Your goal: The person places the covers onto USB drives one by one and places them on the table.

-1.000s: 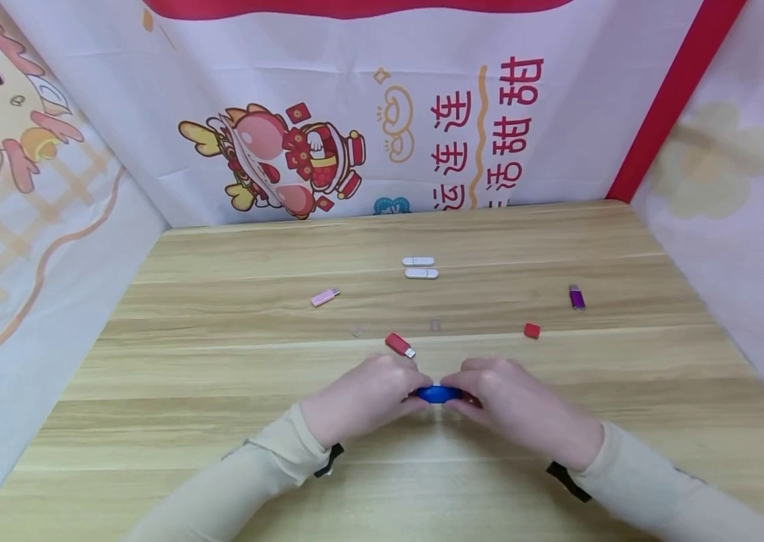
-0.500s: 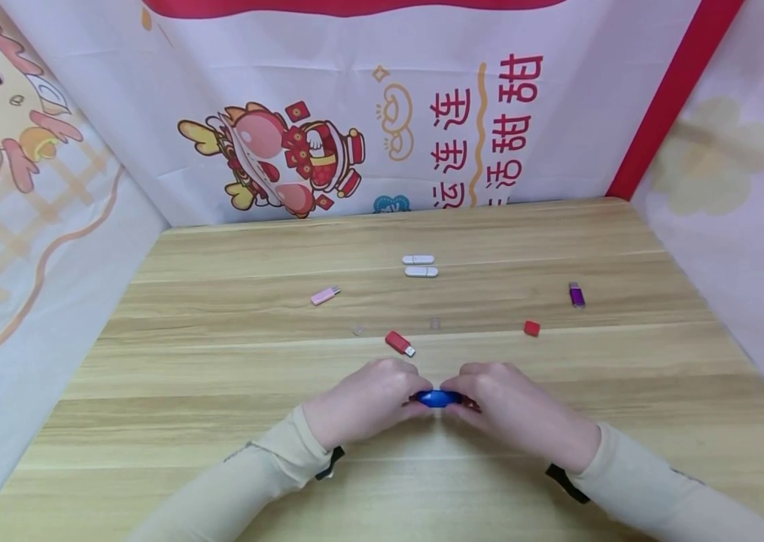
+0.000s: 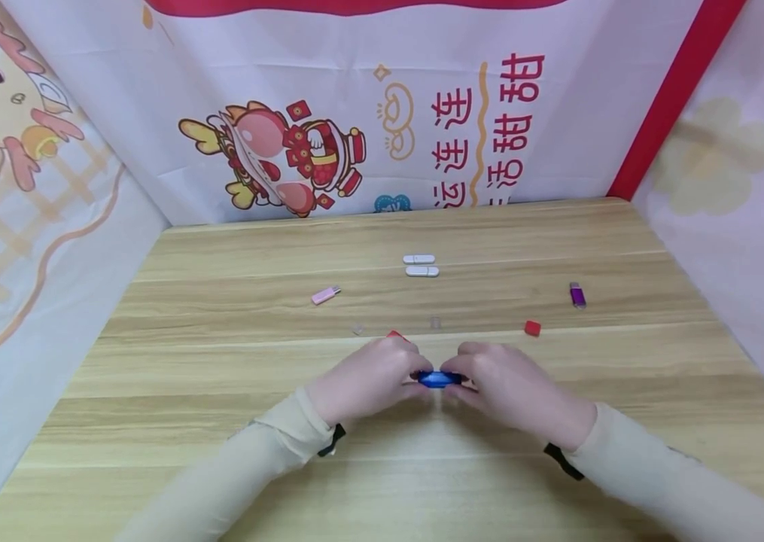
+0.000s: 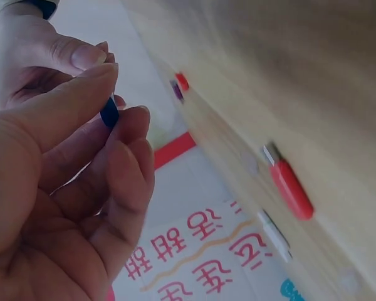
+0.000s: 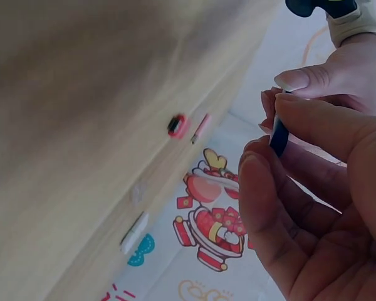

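Between my two hands, a blue USB stick (image 3: 439, 379) is held level above the table. My left hand (image 3: 371, 380) pinches its left end with thumb and fingers, and my right hand (image 3: 520, 388) pinches the right end. Fingertips cover both ends, so only the blue middle shows. In the wrist views, thumbs press one side of the blue stick (image 4: 109, 113) and curled fingers the other. Just beyond my left hand lies a red USB stick (image 4: 292, 191), its metal plug bare; in the head view the hand hides most of it.
On the wooden table (image 3: 253, 339) lie a pink USB stick (image 3: 325, 295) at left, two white USB sticks (image 3: 422, 271) side by side at the back, and a purple one (image 3: 577, 295) at right. A red cap (image 3: 533, 328) and two small clear pieces (image 3: 435, 323) lie nearer.
Both hands dip slightly toward me, then shift a little forward with the blue USB stick between them. The left hand now covers most of the red USB stick. Nothing is let go.
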{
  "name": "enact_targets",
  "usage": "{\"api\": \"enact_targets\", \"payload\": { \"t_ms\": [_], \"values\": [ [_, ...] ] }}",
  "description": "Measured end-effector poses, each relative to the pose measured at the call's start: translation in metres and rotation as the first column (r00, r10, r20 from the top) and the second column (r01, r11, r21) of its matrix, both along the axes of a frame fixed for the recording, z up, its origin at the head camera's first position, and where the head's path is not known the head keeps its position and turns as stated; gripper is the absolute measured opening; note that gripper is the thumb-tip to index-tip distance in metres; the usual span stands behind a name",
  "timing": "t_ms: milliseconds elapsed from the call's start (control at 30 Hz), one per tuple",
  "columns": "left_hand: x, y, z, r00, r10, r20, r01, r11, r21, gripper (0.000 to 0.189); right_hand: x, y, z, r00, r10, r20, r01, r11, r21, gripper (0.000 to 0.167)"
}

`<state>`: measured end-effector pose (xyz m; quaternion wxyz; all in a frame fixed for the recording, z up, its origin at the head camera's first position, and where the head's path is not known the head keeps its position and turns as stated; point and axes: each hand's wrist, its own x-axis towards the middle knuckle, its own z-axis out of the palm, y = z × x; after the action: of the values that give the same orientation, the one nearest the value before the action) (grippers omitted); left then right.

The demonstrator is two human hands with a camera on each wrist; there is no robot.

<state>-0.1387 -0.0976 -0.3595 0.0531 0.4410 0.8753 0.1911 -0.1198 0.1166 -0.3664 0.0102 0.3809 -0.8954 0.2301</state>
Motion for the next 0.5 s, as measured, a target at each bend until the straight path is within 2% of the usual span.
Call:
{"api": "enact_targets", "payload": {
  "t_ms": [133,233,333,500],
  "values": [
    [-0.02,0.001,0.007,0.999,0.044,0.024,-0.043,0.999,-0.027,0.015,-0.021,-0.002,0.006,1.0,-0.026,-0.005,0.026,0.999,0.018,0.017],
    [-0.039,0.003,0.01,0.998,0.057,-0.001,-0.057,0.998,-0.033,0.012,-0.04,-0.004,0.012,0.999,-0.051,0.019,0.05,0.998,0.032,0.015],
    [-0.059,0.005,0.011,0.997,0.081,0.006,-0.08,0.995,-0.05,0.011,-0.061,-0.008,0.015,0.999,-0.048,0.027,0.046,0.997,0.06,0.012],
    [-0.093,0.007,0.01,0.985,0.154,0.08,-0.145,0.984,-0.105,0.009,-0.094,-0.015,0.015,1.0,-0.028,0.012,0.026,0.988,0.15,0.007]
  ]
}}
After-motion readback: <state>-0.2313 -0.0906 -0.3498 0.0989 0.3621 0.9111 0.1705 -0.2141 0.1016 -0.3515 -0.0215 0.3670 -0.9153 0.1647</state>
